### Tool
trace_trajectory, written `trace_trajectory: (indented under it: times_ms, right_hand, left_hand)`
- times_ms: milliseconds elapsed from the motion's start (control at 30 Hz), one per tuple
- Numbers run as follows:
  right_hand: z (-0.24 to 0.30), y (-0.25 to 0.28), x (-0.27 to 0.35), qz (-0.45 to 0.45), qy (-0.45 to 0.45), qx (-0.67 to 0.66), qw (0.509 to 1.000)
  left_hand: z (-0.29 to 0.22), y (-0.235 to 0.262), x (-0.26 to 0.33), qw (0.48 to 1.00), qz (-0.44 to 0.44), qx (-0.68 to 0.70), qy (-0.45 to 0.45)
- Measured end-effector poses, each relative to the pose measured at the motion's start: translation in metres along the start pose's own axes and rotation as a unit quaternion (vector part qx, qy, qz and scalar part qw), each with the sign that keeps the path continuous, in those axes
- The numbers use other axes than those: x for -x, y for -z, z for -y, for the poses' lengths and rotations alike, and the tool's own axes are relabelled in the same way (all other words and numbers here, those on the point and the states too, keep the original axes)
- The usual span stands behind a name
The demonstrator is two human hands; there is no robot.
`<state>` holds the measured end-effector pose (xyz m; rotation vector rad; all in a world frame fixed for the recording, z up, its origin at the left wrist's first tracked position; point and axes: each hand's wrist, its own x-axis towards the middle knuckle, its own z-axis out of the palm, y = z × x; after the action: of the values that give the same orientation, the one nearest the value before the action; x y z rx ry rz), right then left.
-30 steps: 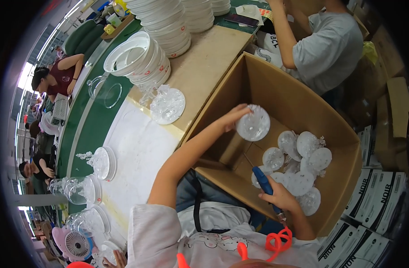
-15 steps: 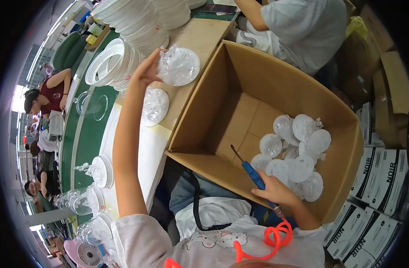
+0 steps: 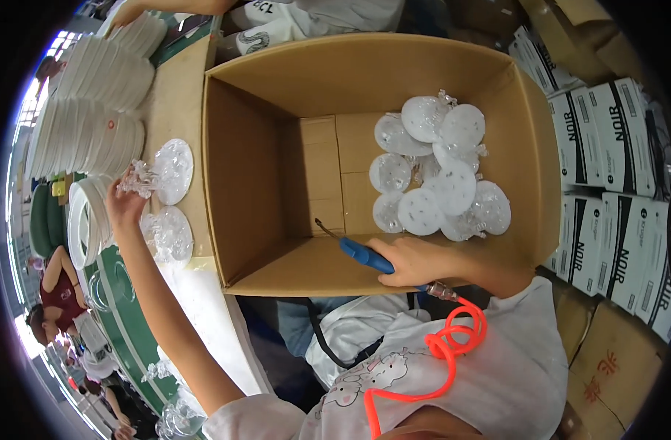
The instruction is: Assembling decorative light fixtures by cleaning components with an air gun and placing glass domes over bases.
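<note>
My left hand [image 3: 123, 202] reaches out over the table and holds a clear plastic disc [image 3: 170, 170] by its spiky side, just above another clear disc [image 3: 168, 233] lying on the table. My right hand [image 3: 416, 260] rests inside the front of a large open cardboard box [image 3: 255, 205], gripping a blue-handled air tool [image 3: 365, 254] with a thin metal tip and an orange coiled hose [image 3: 442, 348]. Several clear plastic discs [image 3: 438, 180] lie piled in the box's right half.
Tall stacks of white plates [image 3: 93, 110] stand at the table's left edge. Another person's arm [image 3: 159, 7] reaches in at the top. Printed white cartons [image 3: 618, 205] are stacked on the right. More people [image 3: 53, 282] sit at the far left.
My left hand carried a clear disc out of the box to the table on the left. My right hand stayed in the box with the tool. The view tilted down.
</note>
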<state>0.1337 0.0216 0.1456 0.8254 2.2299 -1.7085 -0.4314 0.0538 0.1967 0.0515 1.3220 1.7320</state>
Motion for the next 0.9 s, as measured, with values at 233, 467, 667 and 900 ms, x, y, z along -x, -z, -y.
trace_trajectory:
  times_ms: [233,467,667,900]
  right_hand:
    - [0.012,-0.002,0.003,0.022,-0.016,0.049,0.998]
    - [0.003,-0.005,0.002,0.012,-0.055,0.125,0.991]
    - [-0.006,-0.012,-0.014,0.044,-0.064,0.119,0.990]
    - [-0.013,-0.017,-0.018,-0.010,0.000,0.163,0.987]
  left_hand:
    - [0.003,-0.051,0.077,0.802,-0.169,-0.266,-0.506]
    - [0.219,-0.232,0.192,0.569,0.306,-0.579,-0.497]
    - [0.455,-0.262,0.181,0.661,0.524,-0.500,0.195]
    - [0.531,-0.256,0.184,0.740,0.369,-0.507,0.243]
